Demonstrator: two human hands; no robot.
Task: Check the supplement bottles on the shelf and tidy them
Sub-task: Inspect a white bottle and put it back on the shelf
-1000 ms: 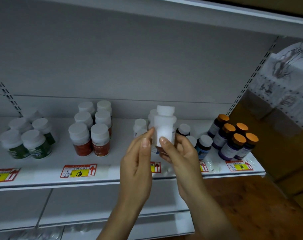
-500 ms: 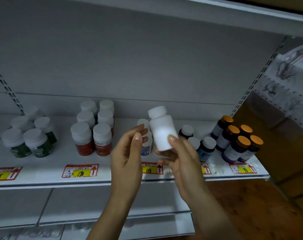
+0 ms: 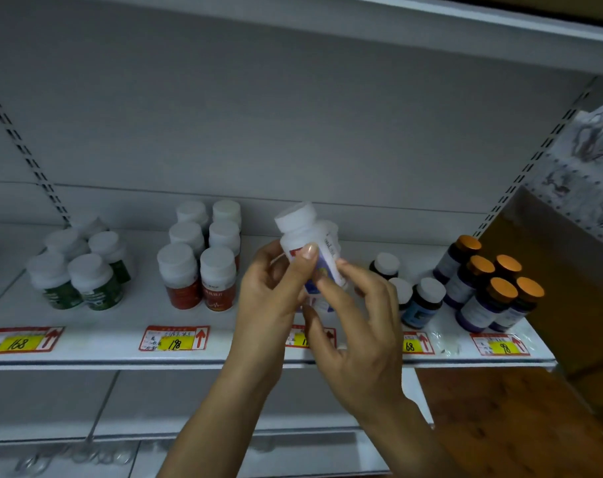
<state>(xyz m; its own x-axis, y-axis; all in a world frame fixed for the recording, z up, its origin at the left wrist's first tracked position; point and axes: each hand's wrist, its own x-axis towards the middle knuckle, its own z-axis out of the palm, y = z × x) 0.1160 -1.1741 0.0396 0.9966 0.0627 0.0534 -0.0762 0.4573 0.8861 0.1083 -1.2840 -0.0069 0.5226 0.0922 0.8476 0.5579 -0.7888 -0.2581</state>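
The white supplement bottle (image 3: 322,248) is held above the middle of the shelf (image 3: 103,358), in front of the gap between the red-labelled bottles (image 3: 196,274) on the left and the blue-labelled bottles (image 3: 426,303) on the right. Compared with half a second ago, it has been turned in the hands: the plain white side shown then has been rotated away, and a printed label, blue-purple with a patch of red, is now faced towards the camera. The bottle is tipped, its white cap (image 3: 295,217) up and to the left.

The left hand (image 3: 269,301), which was only held beside the bottle, is now closed round it with the thumb pressed on the label. The lower part is grasped by the fingertips of the right hand (image 3: 358,326) from the right and beneath, so neither hand is released.

The step is judged to be the reading of the label and not yet the putting back. The place in the middle row is largely hidden behind the hands. The green-labelled bottles (image 3: 83,284) at the left end and the orange-capped bottles (image 3: 489,294) at the right are seen in their groups as before — nothing else has been disturbed
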